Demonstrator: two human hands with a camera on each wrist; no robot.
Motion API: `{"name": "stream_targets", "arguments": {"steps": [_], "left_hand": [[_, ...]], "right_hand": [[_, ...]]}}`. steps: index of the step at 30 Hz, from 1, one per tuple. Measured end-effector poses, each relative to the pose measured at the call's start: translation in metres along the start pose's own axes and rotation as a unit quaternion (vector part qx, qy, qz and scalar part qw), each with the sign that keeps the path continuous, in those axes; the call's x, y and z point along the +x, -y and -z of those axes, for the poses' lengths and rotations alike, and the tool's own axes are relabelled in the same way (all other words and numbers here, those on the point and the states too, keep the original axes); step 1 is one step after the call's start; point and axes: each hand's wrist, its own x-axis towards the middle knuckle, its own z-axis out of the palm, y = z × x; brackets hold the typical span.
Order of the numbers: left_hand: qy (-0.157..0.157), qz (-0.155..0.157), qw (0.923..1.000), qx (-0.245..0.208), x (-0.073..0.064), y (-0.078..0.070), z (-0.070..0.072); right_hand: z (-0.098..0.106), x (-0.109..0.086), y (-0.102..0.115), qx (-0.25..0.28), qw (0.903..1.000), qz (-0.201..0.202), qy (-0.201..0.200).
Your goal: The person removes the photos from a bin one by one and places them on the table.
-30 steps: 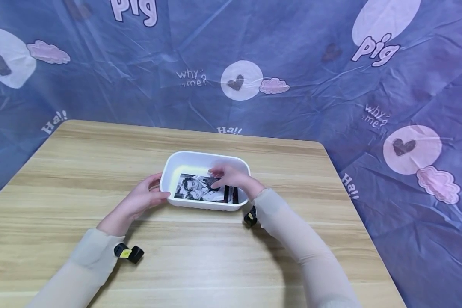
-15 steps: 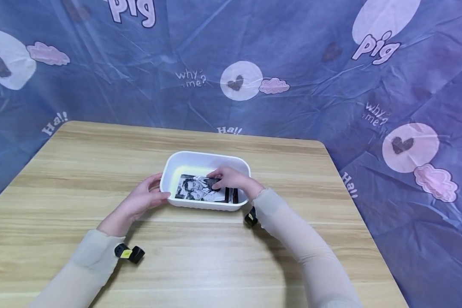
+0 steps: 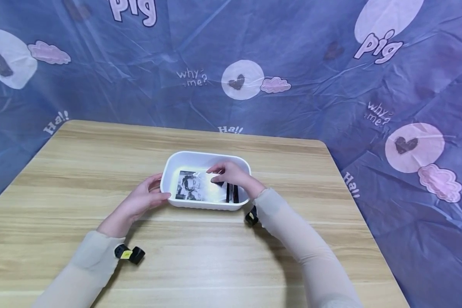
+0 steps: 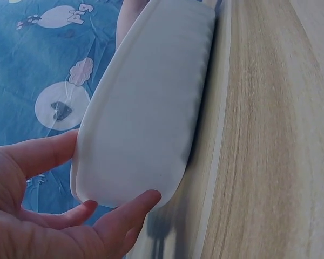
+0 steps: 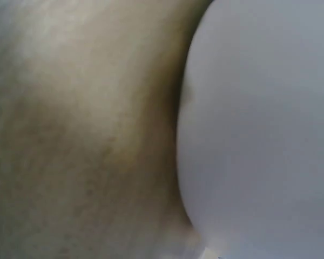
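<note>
A white plastic basin [image 3: 200,206] with rounded corners stands on the wooden table. My left hand [image 3: 148,197] holds its left end, with fingers behind and thumb at the near corner; in the left wrist view that hand [image 4: 54,199] spans the corner, fingertips on rim and wall. Inside lies a black-and-white photo print [image 3: 188,188] showing people, slightly tilted and bright with glare. Reaching in over the right rim, my right hand [image 3: 231,173] pinches the print near its upper right part. Dark-edged pieces [image 3: 235,194] show at the print's right. The basin wall [image 5: 259,129] fills much of the right wrist view.
The wooden table [image 3: 200,256] extends around the basin on every side. Behind it hangs a blue printed cloth [image 3: 146,81], which also covers the right side. Small black cameras [image 3: 131,253] are strapped at both wrists.
The print's upper edge has risen a little and tilted, and glare now washes over its middle. My right hand has shifted only slightly inside the basin; the left hand stays at its end.
</note>
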Motion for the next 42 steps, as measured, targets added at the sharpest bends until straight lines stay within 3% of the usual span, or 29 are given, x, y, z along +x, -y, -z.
{"name": "stream_targets", "arguments": {"steps": [11,18,21,25,27,30,34,36,37,38,40,42], "left_hand": [[-0.007,0.002,0.9998,0.018,0.003,-0.001,0.006],[-0.009,-0.010,0.9999,0.010,0.004,-0.002,0.007],[-0.015,-0.009,0.9998,0.004,0.003,-0.002,0.006],[-0.021,-0.007,0.9997,-0.002,0.002,-0.003,0.005],[-0.024,-0.007,0.9997,-0.003,0.001,-0.003,0.004],[-0.028,-0.008,0.9996,-0.003,0.000,-0.002,0.004],[-0.032,-0.009,0.9994,-0.004,-0.002,-0.002,0.004],[-0.032,-0.008,0.9994,-0.005,-0.003,-0.002,0.004],[-0.032,-0.007,0.9995,-0.004,-0.003,-0.001,0.004],[-0.032,-0.007,0.9995,-0.003,-0.003,-0.001,0.003],[-0.031,-0.005,0.9995,-0.002,-0.003,0.000,0.003],[-0.031,-0.003,0.9995,-0.002,-0.004,0.000,0.003]], "right_hand": [[0.004,-0.003,0.002,0.053,0.9986,-0.010,0.003],[0.004,0.000,0.001,0.082,0.9955,-0.027,-0.038],[0.006,-0.001,0.002,0.111,0.9907,-0.049,-0.062],[0.014,-0.006,0.004,0.200,0.9739,-0.058,-0.091],[0.023,-0.011,0.007,0.258,0.9586,-0.054,-0.108],[0.044,-0.018,0.012,0.352,0.9230,-0.047,-0.148],[0.076,-0.022,0.004,0.473,0.8493,-0.055,-0.228],[0.092,-0.015,-0.018,0.518,0.8095,-0.078,-0.265],[0.099,-0.007,-0.041,0.548,0.7886,-0.072,-0.269],[0.106,-0.001,-0.062,0.565,0.7739,-0.082,-0.275],[0.117,0.010,-0.102,0.577,0.7599,-0.104,-0.282],[0.123,0.018,-0.139,0.586,0.7558,-0.113,-0.271]]}}
